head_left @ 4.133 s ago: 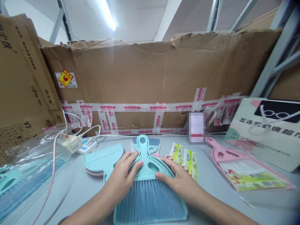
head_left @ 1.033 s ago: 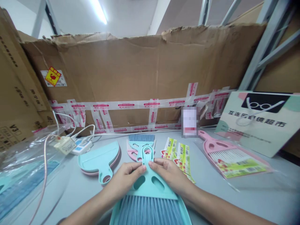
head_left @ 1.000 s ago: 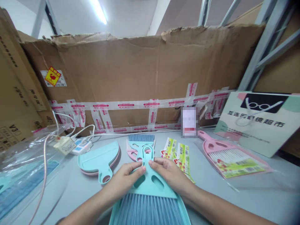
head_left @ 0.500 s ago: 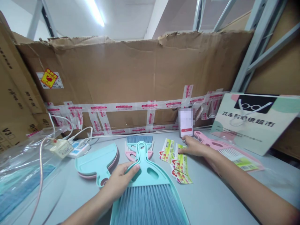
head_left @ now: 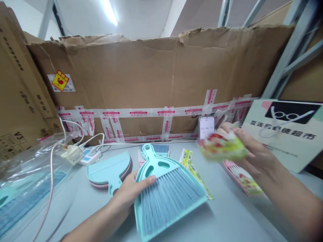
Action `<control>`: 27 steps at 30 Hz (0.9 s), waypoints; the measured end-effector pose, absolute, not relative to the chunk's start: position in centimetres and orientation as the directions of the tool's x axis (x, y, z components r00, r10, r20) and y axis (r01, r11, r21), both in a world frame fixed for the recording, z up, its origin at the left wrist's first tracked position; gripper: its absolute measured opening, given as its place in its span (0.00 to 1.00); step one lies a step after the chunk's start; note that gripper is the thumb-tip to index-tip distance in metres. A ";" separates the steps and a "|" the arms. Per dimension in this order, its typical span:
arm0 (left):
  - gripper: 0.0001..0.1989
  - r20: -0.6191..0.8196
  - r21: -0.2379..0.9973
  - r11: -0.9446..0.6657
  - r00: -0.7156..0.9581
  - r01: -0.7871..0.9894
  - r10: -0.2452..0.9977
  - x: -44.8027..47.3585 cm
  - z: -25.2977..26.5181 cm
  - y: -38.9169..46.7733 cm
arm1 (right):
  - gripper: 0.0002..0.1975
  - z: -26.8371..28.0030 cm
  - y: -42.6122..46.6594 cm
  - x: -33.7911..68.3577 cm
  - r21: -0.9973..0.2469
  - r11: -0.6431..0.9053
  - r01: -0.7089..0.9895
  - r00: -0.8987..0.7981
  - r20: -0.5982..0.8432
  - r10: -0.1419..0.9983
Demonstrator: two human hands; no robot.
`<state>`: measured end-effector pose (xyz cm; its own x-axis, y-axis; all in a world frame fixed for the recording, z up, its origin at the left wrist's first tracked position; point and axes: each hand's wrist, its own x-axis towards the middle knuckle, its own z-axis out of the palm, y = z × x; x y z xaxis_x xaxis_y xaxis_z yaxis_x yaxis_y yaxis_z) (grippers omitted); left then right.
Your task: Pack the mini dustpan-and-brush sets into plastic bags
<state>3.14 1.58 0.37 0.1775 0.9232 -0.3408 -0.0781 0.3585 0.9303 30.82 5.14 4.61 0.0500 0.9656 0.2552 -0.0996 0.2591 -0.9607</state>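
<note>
At the left of the grey table, the left hand (head_left: 131, 193) is gripping the left rim of the teal plastic dustpan with its blue-bristled brush nested inside (head_left: 165, 191), handle pointing away and slightly left. It is looking light and stiff, easiest held by rim or handle. Further right, the right hand (head_left: 252, 153) is pinching a blurred green-and-red paper label (head_left: 222, 148).

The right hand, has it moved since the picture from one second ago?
Yes. The right hand left the brush and now is raised to the right, near the phone at the cardboard wall, holding a blurred label.
</note>
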 end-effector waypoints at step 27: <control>0.25 -0.166 0.957 0.172 0.045 -0.234 0.985 2.8 0.2 1.4 | 0.26 -1.6 2.1 21.5 -0.869 0.493 0.032 0.427 0.458 0.780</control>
<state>2.82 1.40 0.21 0.0452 0.9851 -0.1659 -0.2338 0.1719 0.9570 21.52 2.14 -1.61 0.4269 0.7795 0.4584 0.0322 0.4935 -0.8692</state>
